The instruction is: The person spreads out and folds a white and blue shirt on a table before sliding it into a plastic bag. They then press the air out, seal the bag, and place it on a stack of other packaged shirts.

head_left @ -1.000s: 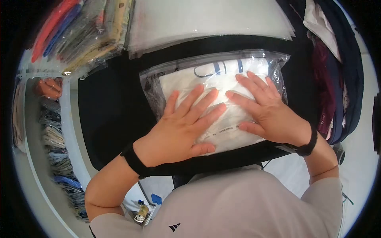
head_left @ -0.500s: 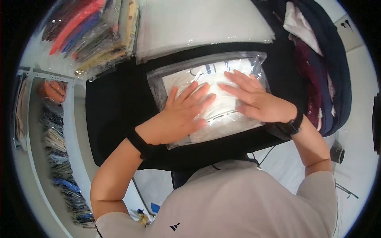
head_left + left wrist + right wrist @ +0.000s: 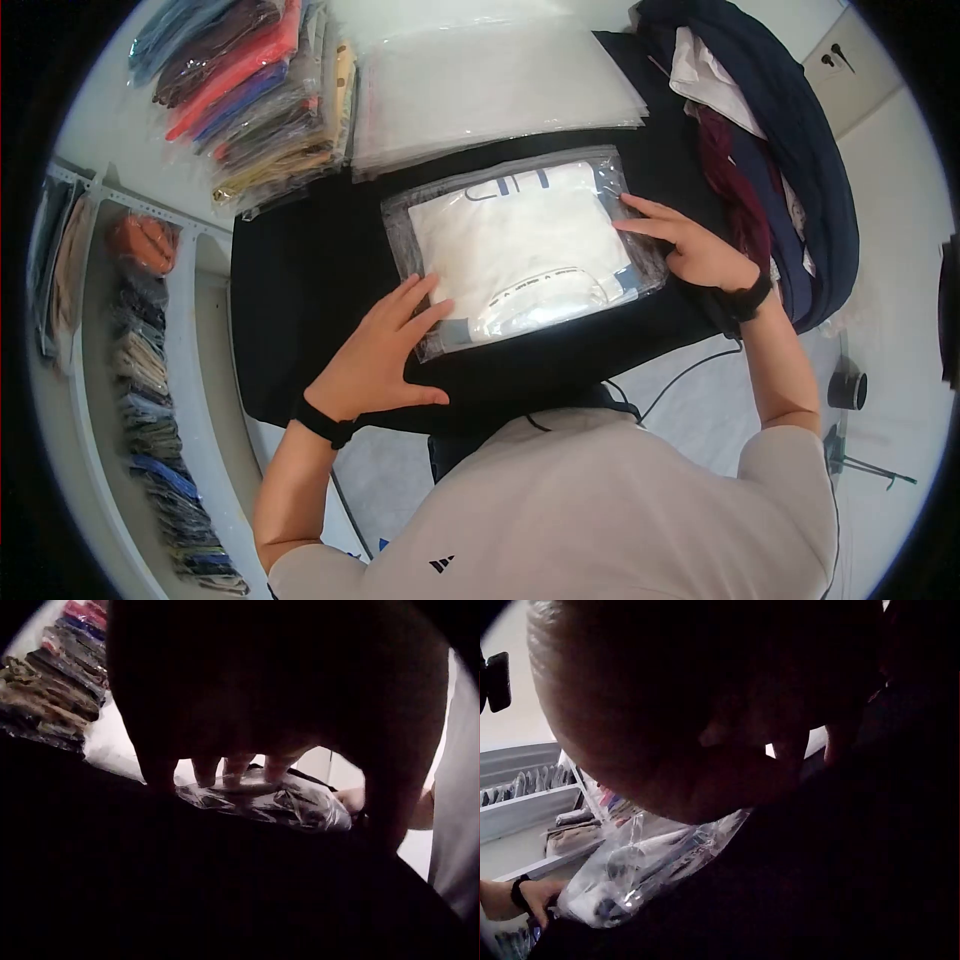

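Observation:
A folded white garment with blue markings lies flat inside a clear plastic bag on the black table surface. My left hand rests at the bag's lower left edge, fingers spread and thumb out over the black cloth. At the right edge of the bag, my right hand touches the plastic with its extended fingertips. In the left wrist view, fingers reach down to the shiny bag. The right wrist view shows the bag beside my dark, partly hidden hand.
Clear empty bags lie stacked beyond the garment. Packaged clothes are piled at the back left, above shelves of more packages. Dark blue and maroon clothing lies along the right side.
Both hands have moved outward from the garment's top to the bag's left and right edges, uncovering the white cloth. The head view has shifted, so the table contents appear further left.

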Demonstrator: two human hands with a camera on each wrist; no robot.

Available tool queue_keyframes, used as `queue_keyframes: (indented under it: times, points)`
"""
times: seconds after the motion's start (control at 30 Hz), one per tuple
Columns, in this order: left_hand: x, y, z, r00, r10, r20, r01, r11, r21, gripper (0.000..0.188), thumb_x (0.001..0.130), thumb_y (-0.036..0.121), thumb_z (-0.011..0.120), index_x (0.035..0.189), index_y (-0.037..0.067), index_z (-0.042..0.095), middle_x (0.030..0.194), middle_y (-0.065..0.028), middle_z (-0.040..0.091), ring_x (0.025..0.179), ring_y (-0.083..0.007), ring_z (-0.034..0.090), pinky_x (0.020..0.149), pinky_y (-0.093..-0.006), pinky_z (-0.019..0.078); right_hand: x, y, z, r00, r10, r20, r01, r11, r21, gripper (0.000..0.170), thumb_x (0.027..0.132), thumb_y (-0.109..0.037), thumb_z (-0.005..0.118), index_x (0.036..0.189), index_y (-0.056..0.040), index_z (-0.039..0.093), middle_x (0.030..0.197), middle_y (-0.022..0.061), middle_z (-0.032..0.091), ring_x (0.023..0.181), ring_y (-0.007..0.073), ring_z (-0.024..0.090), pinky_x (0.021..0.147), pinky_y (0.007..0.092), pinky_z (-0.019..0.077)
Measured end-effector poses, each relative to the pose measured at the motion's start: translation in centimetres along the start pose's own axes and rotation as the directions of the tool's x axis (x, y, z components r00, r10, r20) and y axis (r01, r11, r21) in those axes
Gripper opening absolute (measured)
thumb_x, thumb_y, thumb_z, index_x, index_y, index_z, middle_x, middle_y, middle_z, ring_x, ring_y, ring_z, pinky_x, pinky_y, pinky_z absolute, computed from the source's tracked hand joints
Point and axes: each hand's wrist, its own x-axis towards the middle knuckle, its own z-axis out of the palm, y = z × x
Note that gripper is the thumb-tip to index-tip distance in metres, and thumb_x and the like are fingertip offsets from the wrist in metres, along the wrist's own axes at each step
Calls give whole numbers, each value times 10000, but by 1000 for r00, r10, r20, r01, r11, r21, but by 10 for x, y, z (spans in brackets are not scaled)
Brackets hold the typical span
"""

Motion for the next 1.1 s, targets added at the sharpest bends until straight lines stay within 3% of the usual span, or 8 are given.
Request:
queue_keyframes:
  times: [0.37,0.53,0.6,0.7,0.9,1.0,1.07,1.1]
  points:
    - [15,-2,4,995,26,-94,-2,969,246,499,810,63,606,1283,35,449,1317,-149,476,1188,-308,482,968,-367,420,0,17,3,993,-116,-15,115,992,-49,576,790,22,611,1318,-171,484,1436,152,338,1335,306,306,1083,384,273]
    - [29,2,-27,970,-116,-215,75,979,-188,251,912,174,488,1060,3,595,951,-163,645,913,-347,598,797,-361,472,-2,19,-7,994,-98,-36,101,992,70,531,820,-44,570,1332,-145,466,1436,140,346,1345,286,290,1106,375,214]
    - [31,-5,-37,950,-108,-291,58,983,-176,268,939,185,449,985,-29,604,827,-137,652,803,-293,618,728,-327,462,-1,10,-14,991,-116,-65,122,988,94,546,809,-27,550,1337,-123,456,1434,139,349,1349,275,283,1115,366,190]
    - [41,-18,-52,871,-277,-405,7,833,-553,316,947,234,460,940,-51,597,723,-22,568,678,-102,504,637,-257,414,1,14,-14,993,66,-101,-17,905,425,706,633,103,462,1327,-21,424,1381,122,405,1337,209,296,1116,320,169]
    - [60,-40,-58,825,-400,-398,-34,668,-743,320,947,273,461,1001,-2,618,861,-5,600,760,-94,530,692,-238,420,55,10,3,948,11,-319,169,831,530,671,756,-123,740,1313,-7,384,1267,94,484,1143,184,487,988,324,376]
    - [53,-48,-53,840,-405,-360,-56,596,-801,408,948,331,452,1152,-5,558,1050,-38,589,928,-116,542,803,-249,427,62,3,0,943,77,-324,100,863,496,634,769,-135,734,1293,-6,402,1232,99,512,1073,166,520,929,300,419]
    - [51,-53,-46,895,-233,-379,-212,526,-824,515,926,416,465,1223,-2,506,1159,-58,550,1067,-151,510,908,-280,397,64,7,0,953,65,-295,83,882,464,500,805,-177,709,1216,11,495,1109,86,594,993,137,546,876,279,435]
    - [49,-63,-44,925,-248,-289,-102,571,-815,565,878,386,571,1272,-4,460,1244,-79,501,1168,-170,453,986,-296,345,66,14,3,964,55,-258,76,880,470,419,825,-195,690,1155,17,545,1019,70,621,928,121,554,840,271,439]
